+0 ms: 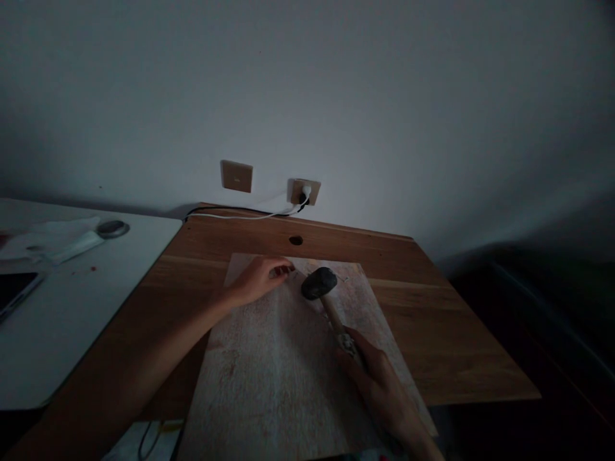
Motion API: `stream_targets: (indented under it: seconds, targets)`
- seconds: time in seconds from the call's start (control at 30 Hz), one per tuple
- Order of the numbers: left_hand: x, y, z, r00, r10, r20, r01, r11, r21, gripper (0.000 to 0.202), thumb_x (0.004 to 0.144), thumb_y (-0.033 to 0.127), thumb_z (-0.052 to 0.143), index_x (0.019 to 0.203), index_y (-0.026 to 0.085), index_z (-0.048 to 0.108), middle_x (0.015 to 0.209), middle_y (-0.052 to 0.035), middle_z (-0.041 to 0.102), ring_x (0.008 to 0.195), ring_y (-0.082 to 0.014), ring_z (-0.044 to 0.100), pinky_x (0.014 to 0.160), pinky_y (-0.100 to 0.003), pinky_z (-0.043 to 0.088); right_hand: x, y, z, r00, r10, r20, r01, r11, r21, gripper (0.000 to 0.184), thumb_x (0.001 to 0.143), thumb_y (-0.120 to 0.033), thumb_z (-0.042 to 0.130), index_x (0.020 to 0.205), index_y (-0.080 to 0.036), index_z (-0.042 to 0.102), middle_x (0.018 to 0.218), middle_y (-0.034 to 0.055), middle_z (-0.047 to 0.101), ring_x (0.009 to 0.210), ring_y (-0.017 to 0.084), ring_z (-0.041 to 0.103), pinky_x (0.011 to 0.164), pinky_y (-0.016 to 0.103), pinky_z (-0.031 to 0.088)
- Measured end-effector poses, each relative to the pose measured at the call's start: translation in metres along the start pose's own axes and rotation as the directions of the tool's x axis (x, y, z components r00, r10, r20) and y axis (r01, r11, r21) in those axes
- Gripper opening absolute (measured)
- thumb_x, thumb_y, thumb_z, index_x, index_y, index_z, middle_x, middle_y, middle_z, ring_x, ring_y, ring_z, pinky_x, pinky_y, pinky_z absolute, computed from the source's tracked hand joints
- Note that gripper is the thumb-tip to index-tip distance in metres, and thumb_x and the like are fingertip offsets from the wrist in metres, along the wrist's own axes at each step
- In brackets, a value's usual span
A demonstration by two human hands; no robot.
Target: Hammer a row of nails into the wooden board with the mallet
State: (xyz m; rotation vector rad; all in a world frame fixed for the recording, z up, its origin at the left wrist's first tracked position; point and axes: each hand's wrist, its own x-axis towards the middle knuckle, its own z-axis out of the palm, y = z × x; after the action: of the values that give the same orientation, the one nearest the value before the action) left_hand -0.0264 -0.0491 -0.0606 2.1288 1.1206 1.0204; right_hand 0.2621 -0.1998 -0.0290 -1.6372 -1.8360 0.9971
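Observation:
A pale, worn wooden board (259, 365) lies on the brown tabletop. My right hand (379, 384) is wrapped round the wooden handle of a rubber mallet (319, 283), whose black head is over the far part of the board. To the left of that head, my left hand (262, 278) has its fingertips pinched together close to the board. Something small and thin seems to show at those fingertips, too dim to name. A small thin piece (346, 278) is visible just right of the mallet head.
Behind the brown wooden table (461, 346), cables run to a wall socket (304, 192). A cable hole (296, 241) is near the table's back edge. On the left, a white table (52, 346) bears a tape roll (111, 228), crumpled white material and a dark device (16, 291).

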Motion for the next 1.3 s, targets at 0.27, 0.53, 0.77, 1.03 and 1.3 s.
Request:
stream_targets:
  seconds: [0.27,0.53,0.77,1.03,1.3]
  targets:
    - [-0.005,0.005,0.001,0.999,-0.023,-0.043,0.033,0.964,0.263,0.014,0.09,0.013,0.068,0.098,0.022,0.074,0.099,-0.0038,0.078,0.093,-0.0226,0.072,0.087,-0.036,0.052,0.001,0.001,0.001,1.0,-0.018,0.023,0.017,1.0,0.023,0.051,0.101,-0.053,0.05,0.133,-0.017,0.066,0.102,0.0094,0.08,0.09,0.027,0.074,0.074,0.031,0.057]
    - [-0.005,0.005,0.003,0.999,-0.04,-0.035,0.047,0.967,0.25,0.01,0.087,0.012,0.07,0.086,0.022,0.069,0.087,-0.0011,0.073,0.083,-0.0195,0.069,0.079,-0.032,0.051,0.0,-0.001,0.0,0.999,0.034,0.032,-0.035,0.999,0.025,0.055,0.099,-0.056,0.051,0.133,-0.016,0.065,0.1,0.0092,0.077,0.095,0.027,0.073,0.081,0.033,0.056]
    - [-0.002,0.002,0.006,1.0,-0.025,-0.006,0.025,0.981,0.192,0.018,0.087,0.007,0.065,0.093,0.023,0.072,0.095,-0.0021,0.076,0.094,-0.0211,0.071,0.087,-0.033,0.053,0.0,-0.005,-0.001,0.999,0.013,0.032,-0.013,1.0,0.011,0.057,0.098,-0.057,0.053,0.133,-0.014,0.067,0.104,0.0108,0.077,0.1,0.028,0.073,0.085,0.033,0.056]
    - [-0.003,-0.004,0.007,0.997,-0.061,-0.043,0.064,0.995,0.079,0.039,0.081,0.004,0.068,0.116,0.021,0.068,0.103,-0.0045,0.076,0.098,-0.021,0.073,0.09,-0.033,0.055,0.017,-0.027,0.003,0.998,-0.056,-0.025,0.056,0.998,-0.015,0.055,0.096,-0.052,0.056,0.13,-0.011,0.069,0.082,0.0061,0.074,0.07,0.021,0.069,0.063,0.028,0.054]
    - [-0.003,-0.011,0.007,0.997,-0.067,-0.049,0.069,0.997,0.042,0.029,0.082,0.006,0.065,0.107,0.02,0.069,0.095,-0.004,0.075,0.092,-0.0207,0.072,0.086,-0.034,0.056,0.04,-0.048,0.01,0.998,-0.054,0.028,0.054,0.998,0.016,0.053,0.099,-0.05,0.052,0.136,-0.014,0.063,0.068,-0.0001,0.064,0.044,0.013,0.053,0.043,0.024,0.041]
